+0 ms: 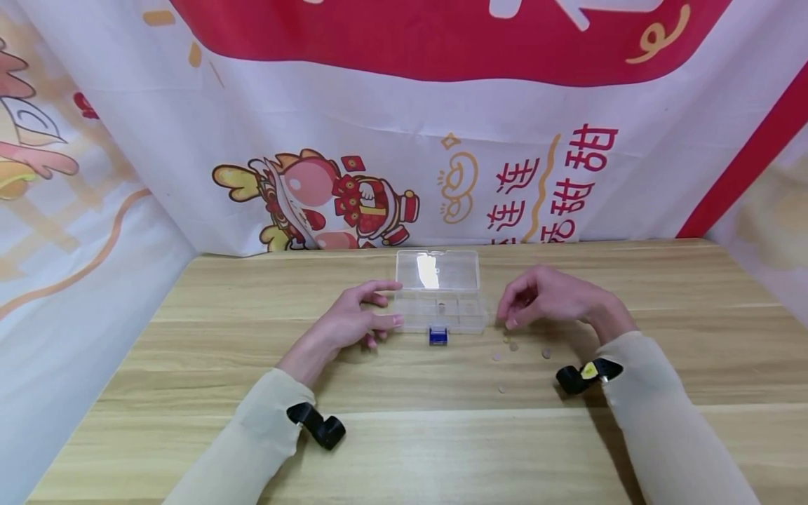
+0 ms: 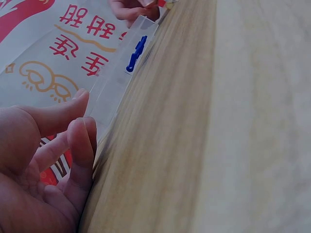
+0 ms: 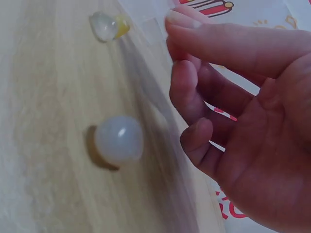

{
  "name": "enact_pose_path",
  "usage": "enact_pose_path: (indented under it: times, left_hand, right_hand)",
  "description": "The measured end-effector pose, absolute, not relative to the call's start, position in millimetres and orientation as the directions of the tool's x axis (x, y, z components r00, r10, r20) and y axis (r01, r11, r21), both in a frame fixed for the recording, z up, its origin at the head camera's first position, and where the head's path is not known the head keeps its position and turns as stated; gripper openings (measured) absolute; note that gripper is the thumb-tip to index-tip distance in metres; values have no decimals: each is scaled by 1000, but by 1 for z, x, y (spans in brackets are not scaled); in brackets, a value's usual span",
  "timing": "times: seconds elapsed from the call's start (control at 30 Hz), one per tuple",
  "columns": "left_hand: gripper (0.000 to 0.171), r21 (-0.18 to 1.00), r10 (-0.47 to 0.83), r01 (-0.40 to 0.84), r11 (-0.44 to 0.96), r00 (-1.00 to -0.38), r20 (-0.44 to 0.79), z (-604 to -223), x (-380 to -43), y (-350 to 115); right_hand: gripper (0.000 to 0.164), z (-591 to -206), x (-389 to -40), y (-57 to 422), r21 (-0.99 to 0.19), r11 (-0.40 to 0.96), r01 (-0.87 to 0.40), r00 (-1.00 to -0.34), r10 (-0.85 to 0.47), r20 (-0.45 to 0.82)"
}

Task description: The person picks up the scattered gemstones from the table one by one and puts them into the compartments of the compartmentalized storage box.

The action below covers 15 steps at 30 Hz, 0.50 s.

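Observation:
A clear plastic compartment box [image 1: 438,308] stands with its lid [image 1: 463,270] raised at the back and a blue clasp [image 1: 438,336] at the front. My left hand [image 1: 353,315] rests its thumb and a fingertip along the box's left edge. Beside the box's right end is my right hand [image 1: 546,298], its fingers bent and thumb close to the index finger; I cannot tell whether something small sits between the tips. Below it lie a milky round bead [image 3: 119,140], a clear bead [image 3: 102,26] and a yellow bead [image 3: 122,25].
More small pieces lie scattered on the wooden table, among them a dark one [image 1: 546,353] and a pale one [image 1: 501,390]. One small piece [image 1: 442,307] shows within the box. A printed cloth [image 1: 379,105] hangs behind the table.

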<state>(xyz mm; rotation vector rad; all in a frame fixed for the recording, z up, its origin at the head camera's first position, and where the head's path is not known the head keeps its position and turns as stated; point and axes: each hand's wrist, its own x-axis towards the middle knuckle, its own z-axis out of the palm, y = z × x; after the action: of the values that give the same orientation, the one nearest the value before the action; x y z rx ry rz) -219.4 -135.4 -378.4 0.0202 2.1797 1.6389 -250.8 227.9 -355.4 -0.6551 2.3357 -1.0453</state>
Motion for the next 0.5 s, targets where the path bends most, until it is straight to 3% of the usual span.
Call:
enact_pose_path:
  times: [0.5]
  left_hand:
    - [63,919,249,-235,315,-914,-319,-378,-220,-136]
  right_hand:
    - [18,-361,-251,226,-822,545,-166,-662,-679,-316]
